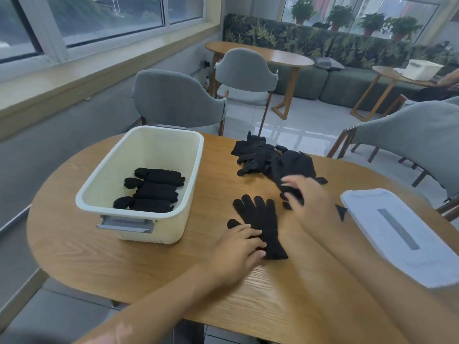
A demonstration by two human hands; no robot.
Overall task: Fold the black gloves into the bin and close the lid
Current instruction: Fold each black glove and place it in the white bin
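My left hand (237, 247) lies with straight fingers (255, 240) pressed flat on the wrist end of a black knitted glove spread flat (258, 219) on the oval wooden surface (139, 266), gripping nothing, only pinning the cloth. My right hand (308, 202) is blurred; its fingers seem to curl onto the near edge of the loose heap of black gloves (275, 160), but I cannot tell if they have closed on one.

I take the cream plastic bin (106, 192) as my landmark. The flat glove lies just right of it, the heap farther right and beyond. Three folded black glove bundles (151, 191) lie in a row inside the bin. The white rectangular lid with a grey strip (397, 234) rests well to the right of the bin, off it.

To do this step well, I judge I should draw one partner glove from the heap, stack it squarely on the pinned glove with cuffs matched, then fold.
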